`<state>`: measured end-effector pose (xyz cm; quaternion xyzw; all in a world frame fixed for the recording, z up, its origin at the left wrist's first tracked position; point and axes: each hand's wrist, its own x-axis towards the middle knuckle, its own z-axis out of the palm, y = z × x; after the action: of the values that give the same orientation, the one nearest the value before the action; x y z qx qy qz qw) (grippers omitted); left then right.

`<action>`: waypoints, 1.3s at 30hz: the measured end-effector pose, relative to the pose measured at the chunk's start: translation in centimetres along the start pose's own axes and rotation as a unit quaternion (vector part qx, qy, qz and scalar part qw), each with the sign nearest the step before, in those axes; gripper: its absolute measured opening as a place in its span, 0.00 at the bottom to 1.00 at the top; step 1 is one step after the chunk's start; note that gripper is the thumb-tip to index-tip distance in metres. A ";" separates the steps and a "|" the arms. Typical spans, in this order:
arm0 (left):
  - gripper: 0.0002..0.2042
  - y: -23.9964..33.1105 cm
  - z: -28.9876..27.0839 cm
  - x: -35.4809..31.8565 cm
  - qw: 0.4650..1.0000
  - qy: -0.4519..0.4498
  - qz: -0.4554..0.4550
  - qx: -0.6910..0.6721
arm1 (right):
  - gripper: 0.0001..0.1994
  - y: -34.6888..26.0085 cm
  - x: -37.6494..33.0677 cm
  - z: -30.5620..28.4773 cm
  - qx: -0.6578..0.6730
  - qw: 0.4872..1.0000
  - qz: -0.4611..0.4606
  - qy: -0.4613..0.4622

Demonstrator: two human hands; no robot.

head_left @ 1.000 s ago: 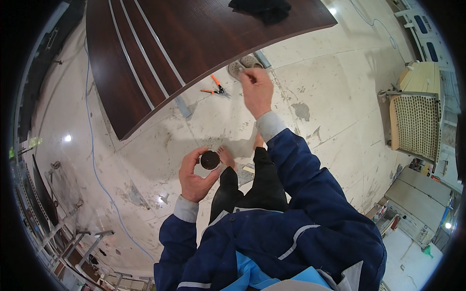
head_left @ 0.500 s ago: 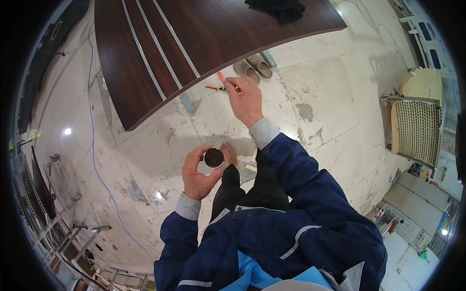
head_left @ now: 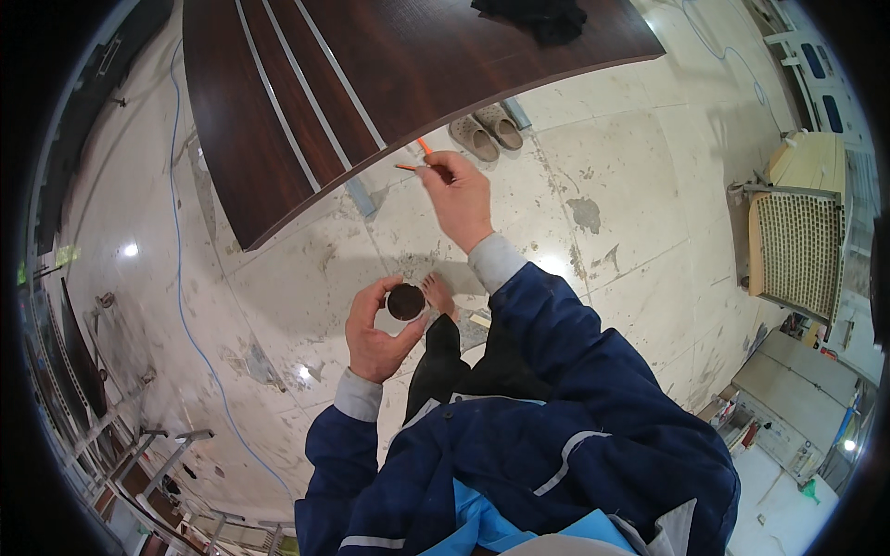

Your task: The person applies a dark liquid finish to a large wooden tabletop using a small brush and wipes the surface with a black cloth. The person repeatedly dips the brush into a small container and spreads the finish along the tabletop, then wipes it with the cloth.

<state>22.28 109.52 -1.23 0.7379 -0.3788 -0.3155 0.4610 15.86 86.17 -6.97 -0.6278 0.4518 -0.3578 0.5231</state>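
Note:
My left hand (head_left: 375,334) is closed round a small round cup (head_left: 406,302) with a pale rim and dark brown contents, held low in front of my legs. Farther forward, my right hand (head_left: 457,196) is raised near the front edge of a dark brown wood panel (head_left: 408,65). Its fingers are bent together in a pinch; whatever may be between them is too small or hidden to tell. Just past these fingers an orange-handled tool (head_left: 425,146) shows, partly covered by the hand, apparently lower down at the floor.
Three light strips (head_left: 324,65) run along the panel, and a black cloth (head_left: 547,18) lies on it. Beige clogs (head_left: 487,132) sit on the floor beneath its edge. A blue hose (head_left: 190,334) trails along the left. Metal frames (head_left: 139,463) stand at lower left, a woven-seat chair (head_left: 793,241) at right.
My right hand has moved slightly down and left, back from the panel's edge, and now covers more of the orange-handled tool. The left hand keeps the cup almost still.

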 end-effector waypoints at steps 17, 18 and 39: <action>0.29 2.7 3.6 3.0 1.000 -0.014 -0.002 0.010 | 0.08 1.1 4.0 -5.8 -0.053 0.996 0.007 0.065; 0.29 3.0 3.9 3.2 1.000 -0.014 -0.002 0.015 | 0.08 1.1 4.8 -6.7 -0.046 0.996 0.026 0.075; 0.31 11.1 16.8 15.1 0.995 -0.086 0.016 0.044 | 0.10 5.5 26.1 -32.8 -0.125 0.955 0.015 0.269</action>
<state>13.35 86.05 0.90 0.7215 -0.4417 -0.3534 0.3992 -6.68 50.40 -6.57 -0.5617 0.6265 -0.4463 0.3046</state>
